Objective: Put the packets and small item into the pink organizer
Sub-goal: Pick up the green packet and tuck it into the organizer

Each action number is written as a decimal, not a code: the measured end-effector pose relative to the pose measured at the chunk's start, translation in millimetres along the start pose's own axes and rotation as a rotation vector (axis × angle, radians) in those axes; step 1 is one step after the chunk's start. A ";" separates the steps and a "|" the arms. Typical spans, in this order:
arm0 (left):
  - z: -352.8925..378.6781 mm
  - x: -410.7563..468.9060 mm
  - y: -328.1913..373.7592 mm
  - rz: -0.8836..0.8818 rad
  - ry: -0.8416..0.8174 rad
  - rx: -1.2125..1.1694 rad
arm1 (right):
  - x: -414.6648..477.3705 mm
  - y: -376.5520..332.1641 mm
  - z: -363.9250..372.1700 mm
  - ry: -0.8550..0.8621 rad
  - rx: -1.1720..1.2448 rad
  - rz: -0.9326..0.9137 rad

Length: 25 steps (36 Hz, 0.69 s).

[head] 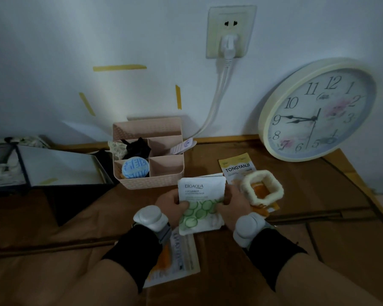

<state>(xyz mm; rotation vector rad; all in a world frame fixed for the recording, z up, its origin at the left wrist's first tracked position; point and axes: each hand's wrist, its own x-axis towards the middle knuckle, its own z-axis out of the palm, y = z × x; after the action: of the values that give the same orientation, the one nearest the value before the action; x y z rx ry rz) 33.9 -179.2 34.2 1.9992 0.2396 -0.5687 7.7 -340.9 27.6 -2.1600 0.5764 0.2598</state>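
Observation:
Both hands hold a white cucumber packet just in front of the pink organizer. My left hand grips its left edge and my right hand its right edge; more packets seem stacked behind it. A yellow packet lies flat to the right, partly under a fluffy cream and orange scrunchie. Another packet with orange print lies under my left forearm. The organizer holds a round blue-lidded item, a black thing and a striped pale packet.
A round wall clock leans against the wall at the right. White cables run from a wall socket down behind the organizer. A dark open box sits to the left. The surface is brown.

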 end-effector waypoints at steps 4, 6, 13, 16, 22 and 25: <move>-16.1 -3.0 11.3 0.098 0.081 0.036 | -3.9 -18.2 -8.8 0.026 -0.101 -0.163; -20.2 -4.1 14.2 0.130 0.133 0.118 | -3.3 -23.2 -9.9 0.021 -0.133 -0.184; -23.1 -1.3 9.5 0.129 0.122 0.215 | -4.4 -29.2 -4.4 0.032 -0.205 -0.196; -18.0 -0.8 6.3 0.101 0.117 0.213 | -5.9 -28.9 1.7 0.033 -0.180 -0.175; -18.7 -3.4 3.6 0.084 0.107 0.228 | -5.0 -34.2 5.2 0.014 -0.198 -0.176; -30.8 -5.2 7.3 0.113 0.130 0.247 | -6.0 -41.8 2.8 0.019 -0.197 -0.217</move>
<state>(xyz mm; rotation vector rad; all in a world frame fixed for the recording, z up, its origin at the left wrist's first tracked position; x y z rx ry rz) 41.2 -155.4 54.3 2.2767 0.1390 -0.4121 23.0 -315.0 57.4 -2.3956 0.3339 0.1845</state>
